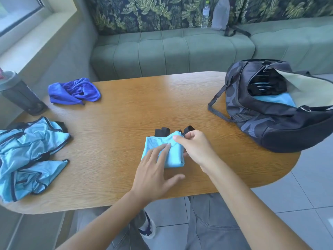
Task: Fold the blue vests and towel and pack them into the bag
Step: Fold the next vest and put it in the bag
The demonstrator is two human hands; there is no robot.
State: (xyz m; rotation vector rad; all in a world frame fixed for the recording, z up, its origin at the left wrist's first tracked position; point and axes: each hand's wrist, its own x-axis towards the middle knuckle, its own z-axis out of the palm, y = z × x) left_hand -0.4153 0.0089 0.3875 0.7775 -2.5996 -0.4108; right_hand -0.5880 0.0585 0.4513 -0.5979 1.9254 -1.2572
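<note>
A small folded light-blue vest (173, 156) with black straps lies at the table's near middle. My left hand (155, 170) presses flat on it with straight fingers. My right hand (194, 147) pinches the vest's top right edge by the black strap. Several crumpled light-blue vests (30, 156) lie heaped at the table's left end. A dark blue towel (73, 92) sits bunched at the far left. The dark bag (270, 109) stands open at the right end, with light-blue cloth (277, 99) showing inside it.
The wooden table (144, 105) has rounded ends. A dark shaker bottle (19, 94) stands at its far left edge. A green sofa (171, 49) runs behind, with a water bottle (205, 14) and a grey pouch (220, 14) on it.
</note>
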